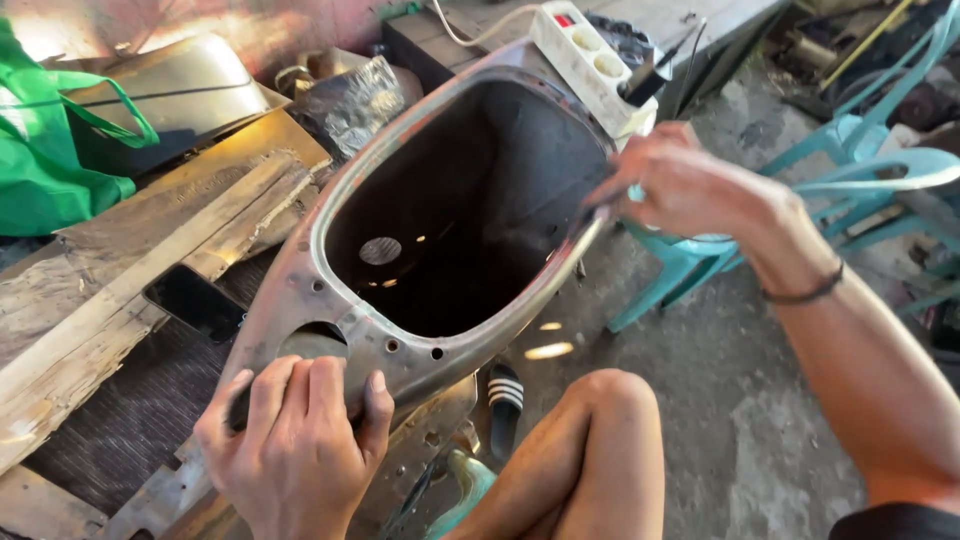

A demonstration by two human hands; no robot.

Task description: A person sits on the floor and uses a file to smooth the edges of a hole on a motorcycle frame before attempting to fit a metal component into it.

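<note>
A large hollow grey plastic shell (300, 290), like a scooter's under-seat storage tub, stands tilted in front of me with its dark open cavity facing up. My left hand (295, 440) grips its near lower edge, fingers curled over the rim. My right hand (690, 185) is closed on the far right rim of the tub, beside a white power strip (590, 60). Small round holes dot the near rim.
Weathered wooden planks (130, 290) and a black phone (195, 302) lie at left, with a green bag (45, 150) behind. Turquoise plastic chairs (850, 170) stand at right on stained concrete. My bare knee (600, 450) and a striped sandal (505, 395) are below the tub.
</note>
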